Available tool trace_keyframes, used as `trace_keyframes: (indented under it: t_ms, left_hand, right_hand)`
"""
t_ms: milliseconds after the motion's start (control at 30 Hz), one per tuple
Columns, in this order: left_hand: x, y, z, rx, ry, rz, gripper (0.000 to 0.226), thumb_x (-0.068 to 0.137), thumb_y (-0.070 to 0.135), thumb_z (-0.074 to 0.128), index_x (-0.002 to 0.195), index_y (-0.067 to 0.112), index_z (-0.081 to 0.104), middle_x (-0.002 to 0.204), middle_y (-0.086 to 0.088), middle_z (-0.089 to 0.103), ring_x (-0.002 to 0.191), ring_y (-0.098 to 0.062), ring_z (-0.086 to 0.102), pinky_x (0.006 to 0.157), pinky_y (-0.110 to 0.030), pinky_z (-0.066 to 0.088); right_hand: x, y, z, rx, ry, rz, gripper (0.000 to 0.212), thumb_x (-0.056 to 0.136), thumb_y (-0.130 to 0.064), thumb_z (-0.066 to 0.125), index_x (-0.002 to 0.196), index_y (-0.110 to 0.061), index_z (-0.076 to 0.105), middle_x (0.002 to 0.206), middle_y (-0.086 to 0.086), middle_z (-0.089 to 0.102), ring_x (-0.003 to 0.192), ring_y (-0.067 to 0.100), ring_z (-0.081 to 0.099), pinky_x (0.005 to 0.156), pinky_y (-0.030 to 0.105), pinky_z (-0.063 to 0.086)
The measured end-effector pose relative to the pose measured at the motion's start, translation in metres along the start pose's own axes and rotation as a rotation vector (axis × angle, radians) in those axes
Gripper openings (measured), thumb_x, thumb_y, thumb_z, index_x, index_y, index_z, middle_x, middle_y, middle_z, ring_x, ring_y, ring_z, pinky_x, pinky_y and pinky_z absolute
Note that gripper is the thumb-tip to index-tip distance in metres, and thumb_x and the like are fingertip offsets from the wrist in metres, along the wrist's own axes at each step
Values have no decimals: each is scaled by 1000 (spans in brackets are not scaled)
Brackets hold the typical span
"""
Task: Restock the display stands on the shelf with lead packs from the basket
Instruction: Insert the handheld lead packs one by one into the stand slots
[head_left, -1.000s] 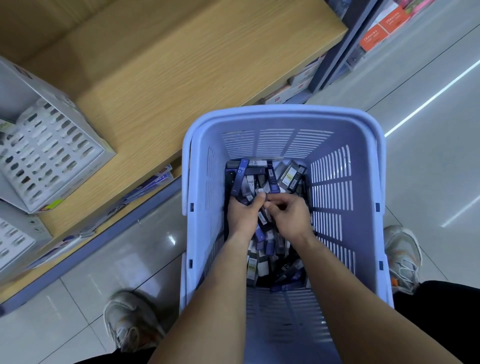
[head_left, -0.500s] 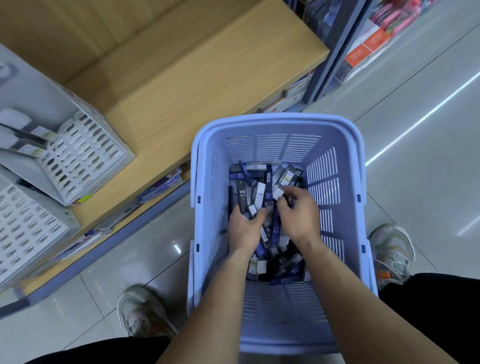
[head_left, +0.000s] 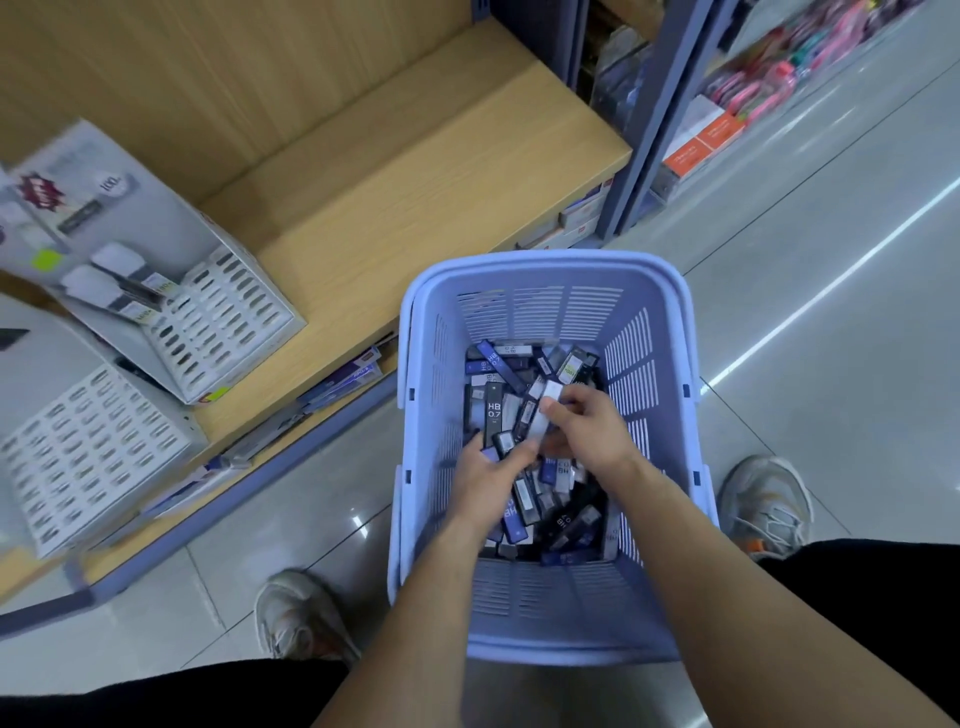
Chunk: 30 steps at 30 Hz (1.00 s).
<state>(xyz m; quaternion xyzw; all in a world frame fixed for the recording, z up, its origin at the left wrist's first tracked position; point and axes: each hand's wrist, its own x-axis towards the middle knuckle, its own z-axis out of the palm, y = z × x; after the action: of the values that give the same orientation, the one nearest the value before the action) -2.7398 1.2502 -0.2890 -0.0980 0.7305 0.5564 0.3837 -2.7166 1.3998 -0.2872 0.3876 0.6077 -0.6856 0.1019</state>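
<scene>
A lilac plastic basket (head_left: 670, 364) stands on the floor, its bottom covered with several black, blue and white lead packs (head_left: 493, 410). Both my hands are down inside it. My left hand (head_left: 488, 467) grips a few lead packs among the pile. My right hand (head_left: 587, 431) pinches a white lead pack (head_left: 545, 410) that sticks up between its fingers. On the wooden shelf (head_left: 415, 197) at the left stand two grey slotted display stands, one further back (head_left: 208, 322) and one nearer (head_left: 88, 452).
The shelf's blue front edge (head_left: 218, 499) carries price labels. My two shoes (head_left: 301, 618) (head_left: 769, 499) flank the basket on the tiled floor. A dark blue upright (head_left: 660, 104) and stocked shelves lie at the back right.
The view has tilted up and right, showing more of the display stands. My right hand has lifted a white lead pack out of the pile; my left hand stays gathering packs.
</scene>
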Motion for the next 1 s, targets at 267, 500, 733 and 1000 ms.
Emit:
trace_keyframes:
  t_ms: [267, 500, 733, 1000]
  left_hand:
    - [-22, 25, -17, 28, 35, 3, 25, 91, 35, 74, 106, 15, 71, 84, 8, 77, 88, -6, 71, 82, -25, 52]
    - [-59, 65, -40, -25, 63, 113, 18, 91, 31, 75, 95, 14, 71, 85, 6, 77, 82, -6, 72, 78, -24, 51]
    - [-114, 113, -98, 34, 152, 254, 26, 90, 38, 74, 95, 13, 69, 77, 9, 75, 77, -4, 70, 89, -36, 50]
    - [-202, 130, -188, 53, 339, 365, 9, 91, 29, 74, 95, 21, 70, 77, 8, 75, 80, -6, 68, 80, -24, 47]
  right_hand:
    - [-24, -39, -3, 36, 92, -104, 18, 103, -21, 52, 103, -4, 58, 90, 12, 64, 61, 18, 66, 56, 28, 56]
    - [-66, -99, 2, 21, -15, -235, 14, 102, -18, 53, 97, -11, 64, 76, -1, 66, 62, 25, 67, 60, 37, 54]
    - [-127, -162, 26, -83, -212, -356, 24, 101, -22, 58, 116, -6, 66, 103, 9, 74, 60, 25, 68, 51, 30, 50]
    - [-185, -206, 113, -215, -466, -487, 11, 99, -11, 57, 106, -7, 64, 95, 7, 78, 60, 18, 67, 57, 30, 53]
